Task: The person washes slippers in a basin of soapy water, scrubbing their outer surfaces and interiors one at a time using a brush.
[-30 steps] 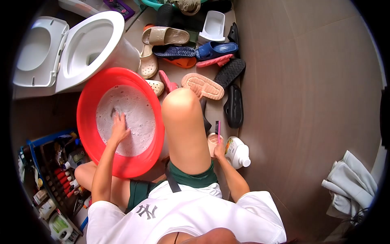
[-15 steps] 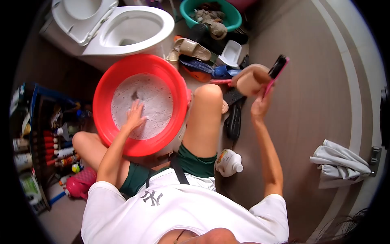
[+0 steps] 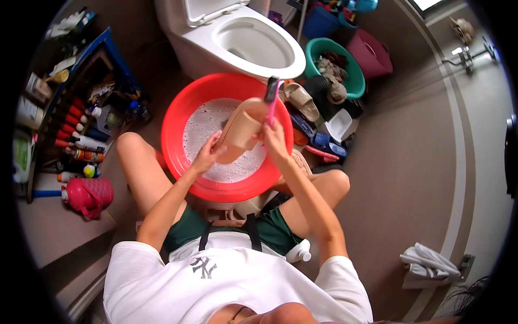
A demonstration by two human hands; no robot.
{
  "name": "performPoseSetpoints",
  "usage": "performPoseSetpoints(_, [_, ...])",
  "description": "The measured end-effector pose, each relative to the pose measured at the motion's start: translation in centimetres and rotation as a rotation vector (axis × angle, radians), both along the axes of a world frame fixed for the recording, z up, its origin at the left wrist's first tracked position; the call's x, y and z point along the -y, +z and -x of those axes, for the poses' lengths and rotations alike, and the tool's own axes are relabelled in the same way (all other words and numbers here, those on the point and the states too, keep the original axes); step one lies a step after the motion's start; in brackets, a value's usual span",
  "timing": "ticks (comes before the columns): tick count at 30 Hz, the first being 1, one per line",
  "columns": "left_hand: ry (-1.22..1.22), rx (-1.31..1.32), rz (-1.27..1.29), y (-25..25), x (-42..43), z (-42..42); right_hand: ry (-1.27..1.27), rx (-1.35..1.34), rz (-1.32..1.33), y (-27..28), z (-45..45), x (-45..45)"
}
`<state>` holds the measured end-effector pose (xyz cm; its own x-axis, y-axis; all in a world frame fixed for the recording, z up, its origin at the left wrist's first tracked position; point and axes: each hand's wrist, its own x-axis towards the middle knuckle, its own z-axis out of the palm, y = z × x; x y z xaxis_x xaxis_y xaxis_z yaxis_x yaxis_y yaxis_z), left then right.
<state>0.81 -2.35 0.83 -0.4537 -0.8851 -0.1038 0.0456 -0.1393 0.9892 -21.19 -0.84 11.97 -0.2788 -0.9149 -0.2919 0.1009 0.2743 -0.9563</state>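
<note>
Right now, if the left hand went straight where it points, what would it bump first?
Most likely the tan slipper: the left hand seems to touch its edge, though depth is unclear.

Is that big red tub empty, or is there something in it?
Not empty: the red tub holds white foam, visible below and beside the slipper.

Camera placement: single head-worn view

Unit looks forward and steeply down from above the white shirt (image 3: 232,286), which is nearest and fills the bottom edge. Red basin (image 3: 174,124) sits near centre at middle range; toilet (image 3: 202,39) lies farther off, at top. Field wide and curved, corners dark.
</note>
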Motion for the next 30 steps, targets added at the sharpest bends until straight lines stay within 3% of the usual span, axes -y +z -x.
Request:
performPoseSetpoints(2, [0.035, 0.289, 0.151, -0.5, -0.2, -0.5, 0.043, 0.096, -0.064, -4.7, -1.6, 1.0])
performPoseSetpoints(5, [0.092, 0.451, 0.048, -4.9, 0.2, -0.9, 0.061, -0.194, -0.076, -6.3, -3.2, 0.9])
performPoseSetpoints(6, [0.122, 0.424, -0.045, -3.1, 0.0, -0.7, 0.028, -0.416, 0.214, -10.6, -2.5, 1.1])
performPoseSetpoints(9, [0.189, 0.520, -0.014, -5.3, 0.3, -0.7, 0.211, -0.699, 0.166, -11.3, -0.9, -1.2])
performPoseSetpoints(12, [0.337, 0.834, 0.360, -5.3, -0.3, -0.6, 0.139, -0.560, -0.051, -14.2, -0.5, -4.0])
performPoseSetpoints(14, [0.424, 0.947, 0.632, -2.1, -0.3, -0.5, 0.077, -0.439, -0.199, -11.5, -1.6, -4.8])
performPoseSetpoints(15, [0.310, 0.878, 0.591, -1.7, -0.1, -0.5, 0.047, -0.378, -0.271, -10.2, -2.0, -4.9])
performPoseSetpoints(18, [-0.009, 0.706, 0.413, -1.8, 0.1, -0.5, 0.168, -0.763, -0.226, -13.1, -1.0, -4.8])
performPoseSetpoints(19, [0.007, 0.746, 0.468, -2.0, -0.1, -0.3, 0.198, -0.912, -0.185, -14.1, -0.8, -4.9])
performPoseSetpoints(23, [-0.079, 0.934, 0.655, -3.4, -0.4, 0.4, 0.425, -1.056, -0.278, -16.1, -0.3, -4.8])
performPoseSetpoints(25, [-0.257, 1.080, 0.722, -2.8, -0.1, 0.1, 0.423, -1.100, -0.105, -11.8, 0.6, -4.3])
performPoseSetpoints(28, [-0.270, 1.182, 0.703, -4.1, 0.0, 0.4, 0.315, -1.214, 0.306, -5.2, 6.3, -2.8])
performPoseSetpoints(30, [-0.310, 1.237, 0.771, -4.1, 0.1, 0.4, 0.181, -1.272, 0.214, -0.9, 10.9, -2.4])
